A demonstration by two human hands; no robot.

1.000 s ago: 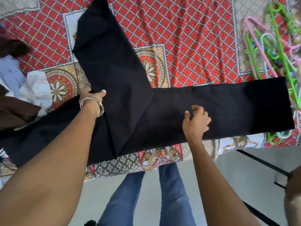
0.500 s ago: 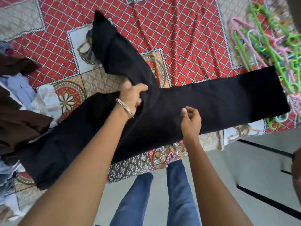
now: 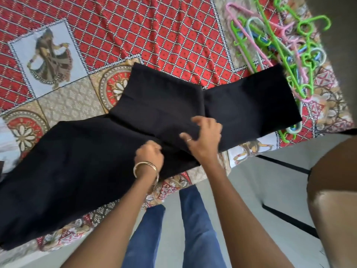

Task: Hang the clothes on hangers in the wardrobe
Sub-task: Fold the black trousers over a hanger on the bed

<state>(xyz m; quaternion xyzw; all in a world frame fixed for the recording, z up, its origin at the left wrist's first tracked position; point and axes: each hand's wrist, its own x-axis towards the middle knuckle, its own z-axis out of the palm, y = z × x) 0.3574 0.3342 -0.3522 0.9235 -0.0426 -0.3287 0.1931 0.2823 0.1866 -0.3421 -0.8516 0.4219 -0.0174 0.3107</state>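
Observation:
A long black garment (image 3: 77,163) lies across the bed, stretched from lower left to right, with one part folded over its middle. My left hand (image 3: 149,154), with bangles on the wrist, is fisted on the cloth near the front edge. My right hand (image 3: 202,138) rests on the folded part with fingers spread and curled onto the fabric. A heap of green, pink and pale blue plastic hangers (image 3: 278,49) lies at the bed's right end, partly under the garment's right end.
The bed has a red patterned bedspread (image 3: 154,31). A grey floor (image 3: 270,190) with dark lines lies below the bed's edge, with my blue-jeaned legs (image 3: 195,225) standing there. A brown shiny surface (image 3: 336,190) fills the right edge.
The upright part of the garment has been folded down over the middle. My left hand moved right toward the front edge. My right hand opened onto the fold. The view shifted right.

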